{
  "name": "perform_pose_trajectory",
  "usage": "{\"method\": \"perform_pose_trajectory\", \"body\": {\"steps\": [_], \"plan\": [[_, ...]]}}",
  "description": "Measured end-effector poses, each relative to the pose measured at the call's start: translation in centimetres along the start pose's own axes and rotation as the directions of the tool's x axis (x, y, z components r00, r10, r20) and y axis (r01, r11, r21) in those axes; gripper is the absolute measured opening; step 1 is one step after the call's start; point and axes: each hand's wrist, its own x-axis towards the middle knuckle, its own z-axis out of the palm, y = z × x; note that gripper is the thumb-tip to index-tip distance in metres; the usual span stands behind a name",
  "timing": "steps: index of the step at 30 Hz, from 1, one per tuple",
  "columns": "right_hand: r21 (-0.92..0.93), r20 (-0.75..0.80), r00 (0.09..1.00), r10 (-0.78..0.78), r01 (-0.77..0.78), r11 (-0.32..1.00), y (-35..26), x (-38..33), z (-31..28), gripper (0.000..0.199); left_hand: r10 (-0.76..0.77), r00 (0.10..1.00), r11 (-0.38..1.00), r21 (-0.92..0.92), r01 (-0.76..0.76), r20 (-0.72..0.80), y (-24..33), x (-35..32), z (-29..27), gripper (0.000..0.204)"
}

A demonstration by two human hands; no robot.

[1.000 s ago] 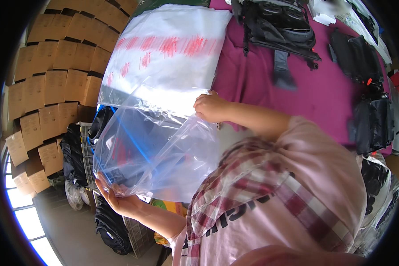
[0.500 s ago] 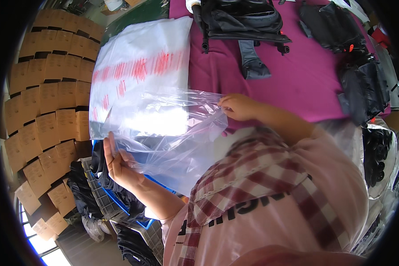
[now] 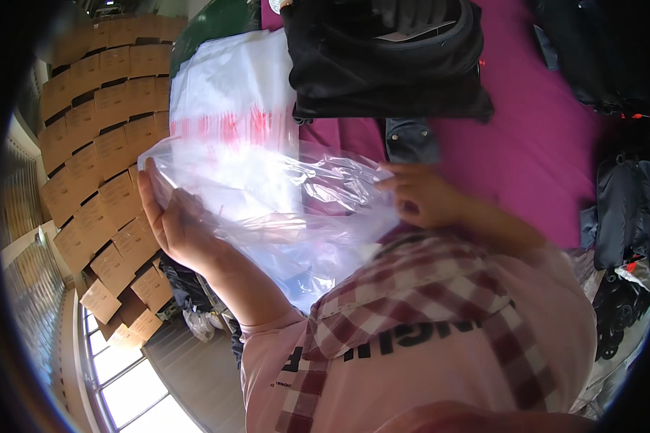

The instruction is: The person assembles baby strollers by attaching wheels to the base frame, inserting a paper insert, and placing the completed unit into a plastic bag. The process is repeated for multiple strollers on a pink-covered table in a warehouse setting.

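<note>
A large clear plastic bag (image 3: 325, 177) hangs stretched between my two hands, its film wrinkled and shiny. At its left end my left hand (image 3: 184, 231) holds the film, with the index finger stretched up along the edge and the other fingers bent; part of the hand is behind the film. My right hand (image 3: 430, 195) pinches the bag's right edge, thumb and fingers together. Beneath and beyond the bag lies a stack of white plastic bags (image 3: 231, 86) with red print. At the far side, a black folded fabric item (image 3: 390, 72) rests on the purple cloth (image 3: 513, 159).
More black folded items (image 3: 625, 209) lie along the right side. Brown cartons (image 3: 108, 151) are stacked high on the left. Below them are a bright window (image 3: 133, 390) and a grey floor (image 3: 198, 361). Black wheels (image 3: 614, 325) sit in a bag at the lower right.
My left hand has risen and moved slightly left, lifting the bag's left side. My right hand has shifted slightly right, still pinching the edge. The head view has turned.
</note>
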Motion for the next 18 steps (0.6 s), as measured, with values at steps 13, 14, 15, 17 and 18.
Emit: {"method": "perform_pose_trajectory", "body": {"steps": [13,14,15,17,18], "plan": [[0.523,0.011,0.917,0.398,-0.344,0.78,8.2,-12.1,-9.8,0.005,-0.135,0.905,0.989,-0.002,0.149,0.403,-6.0,2.6,14.4,0.057],[0.572,-0.047,0.931,0.363,-0.273,0.773,8.4,-12.9,-11.9,0.004,-0.107,0.89,0.987,-0.062,0.149,0.443,-6.3,3.2,15.6,0.054],[0.636,-0.108,0.897,0.43,-0.27,0.723,7.5,-12.4,-14.2,0.005,-0.095,0.874,0.988,-0.064,0.143,0.477,-6.2,3.9,17.2,0.055],[0.712,-0.196,0.84,0.506,-0.232,0.662,6.9,-10.9,-18.4,0.005,-0.111,0.863,0.982,-0.08,0.172,0.493,-6.3,5.3,19.4,0.056],[0.706,-0.246,0.839,0.485,-0.187,0.683,8.8,-9.6,-19.7,0.007,-0.13,0.866,0.975,-0.098,0.201,0.483,-6.7,6.1,20.3,0.057]]}}
